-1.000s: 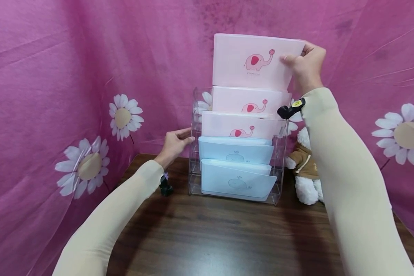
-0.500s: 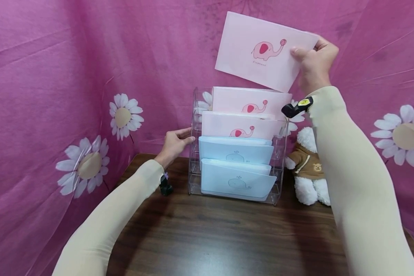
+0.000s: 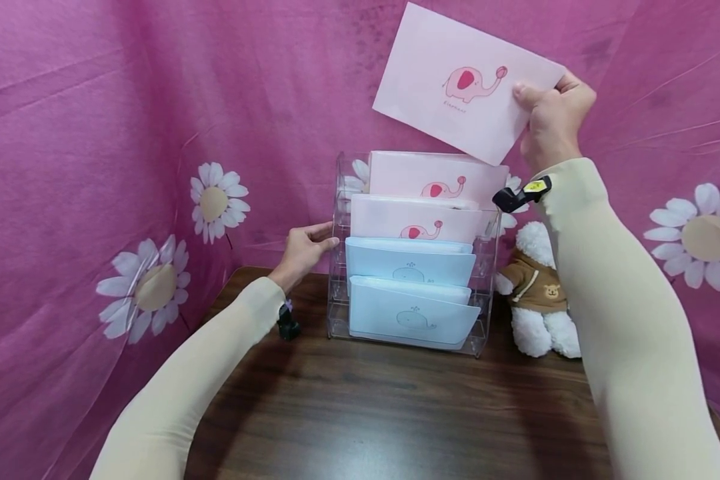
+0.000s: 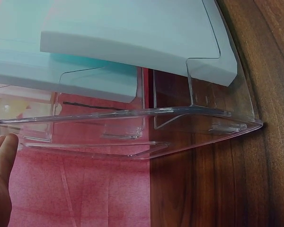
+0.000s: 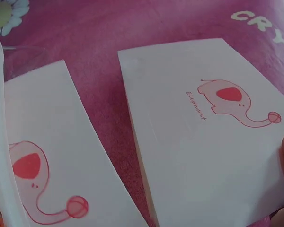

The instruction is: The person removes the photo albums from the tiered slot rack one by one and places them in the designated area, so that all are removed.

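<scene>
The uppermost flat rectangular folder [image 3: 463,80] is pale pink, printed with a pink, red-eared elephant [image 5: 232,97] (its ball is reddish too). Two other pale-pink rectangular folders [image 3: 405,173] carry matching elephants; two light-blue rectangular folders [image 3: 411,315] bear thin dark whale outlines. The magenta fabric curtain [image 3: 264,100] is patterned with white, tan-centred daisies [image 3: 156,289]. The dark-brown wooden tabletop [image 3: 384,407] shows streaky grain. The white fluffy plush toy [image 3: 540,293] wears brown.

A brown-clad white plush toy [image 3: 535,290] is near three o'clock; pink daisy-printed cloth [image 3: 264,93] hangs at twelve, wooden table [image 3: 360,413] at six.
</scene>
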The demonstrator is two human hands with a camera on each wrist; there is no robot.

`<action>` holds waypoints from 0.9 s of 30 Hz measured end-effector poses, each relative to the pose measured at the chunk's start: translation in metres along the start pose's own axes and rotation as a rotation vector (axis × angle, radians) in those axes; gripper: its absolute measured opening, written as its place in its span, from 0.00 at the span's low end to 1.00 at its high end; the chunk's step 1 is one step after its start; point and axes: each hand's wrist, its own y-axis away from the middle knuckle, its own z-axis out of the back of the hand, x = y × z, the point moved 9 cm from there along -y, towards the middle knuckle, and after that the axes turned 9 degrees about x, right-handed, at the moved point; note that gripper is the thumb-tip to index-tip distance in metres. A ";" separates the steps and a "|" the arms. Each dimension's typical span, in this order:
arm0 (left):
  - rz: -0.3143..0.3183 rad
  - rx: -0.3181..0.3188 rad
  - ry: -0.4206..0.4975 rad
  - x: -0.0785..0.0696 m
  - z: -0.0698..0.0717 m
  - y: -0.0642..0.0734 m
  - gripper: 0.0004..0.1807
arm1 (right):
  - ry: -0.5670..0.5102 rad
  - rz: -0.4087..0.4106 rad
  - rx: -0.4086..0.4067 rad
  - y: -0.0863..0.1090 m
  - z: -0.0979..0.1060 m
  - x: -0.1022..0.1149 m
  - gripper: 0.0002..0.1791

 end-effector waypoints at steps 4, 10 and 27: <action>-0.004 -0.002 -0.005 -0.001 0.000 0.001 0.26 | -0.023 0.013 -0.002 0.002 -0.003 0.001 0.17; 0.000 -0.010 -0.012 -0.001 0.002 0.001 0.26 | -0.035 -0.014 -0.012 0.005 -0.007 -0.002 0.17; -0.019 -0.016 -0.040 -0.004 0.000 0.000 0.26 | -0.085 -0.125 -0.012 0.035 -0.003 -0.030 0.20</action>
